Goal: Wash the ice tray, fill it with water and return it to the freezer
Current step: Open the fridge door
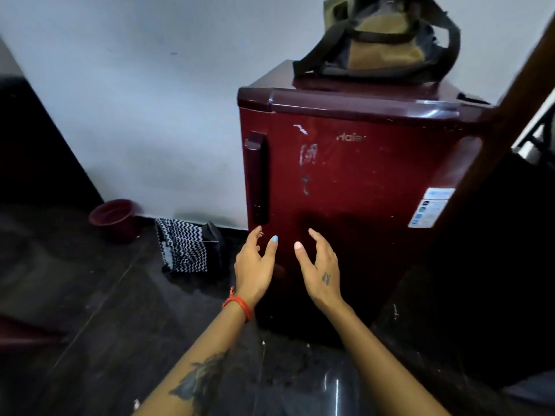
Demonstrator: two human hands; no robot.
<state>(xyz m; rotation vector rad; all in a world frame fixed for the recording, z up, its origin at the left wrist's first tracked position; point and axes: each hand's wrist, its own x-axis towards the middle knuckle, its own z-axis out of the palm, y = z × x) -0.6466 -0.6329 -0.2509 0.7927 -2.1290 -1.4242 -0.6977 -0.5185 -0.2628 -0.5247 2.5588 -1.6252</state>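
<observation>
fridge (354, 187): door shut, I can't see the ice tray, presumably inside
handle (256, 178): upright bar on door's left edge, just above left hand
left hand (255, 265): nearer, fingers spread, empty
right hand (319, 268): spread, empty

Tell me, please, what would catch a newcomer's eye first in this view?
The dark red fridge fills the centre, door shut, with a bag resting on top. Both empty hands, left hand and right hand, reach toward its lower door, just below the handle. A maroon bucket stands by the wall at left.
</observation>
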